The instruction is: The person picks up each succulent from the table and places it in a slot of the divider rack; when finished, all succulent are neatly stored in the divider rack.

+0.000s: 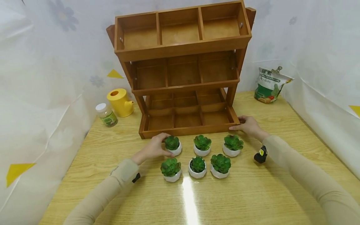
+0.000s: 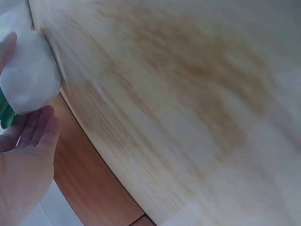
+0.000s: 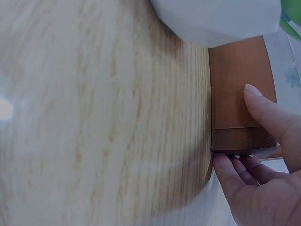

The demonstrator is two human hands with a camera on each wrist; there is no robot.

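Note:
Around the back-left potted succulent, my left hand curls its thumb and fingers. In the left wrist view, that hand is against the white pot. My right hand grips the bottom right front corner of the wooden shelf. Up close in the right wrist view, the thumb of my right hand lies on the front board and its fingers are at the end face. Other green succulents in white pots, such as the front-middle one, stand in two rows before the shelf.
The three-tier shelf is divided into compartments. To its left stand a yellow watering can and a white-capped jar. A clipped green-and-white bag stands at the back right. White curtains enclose the table.

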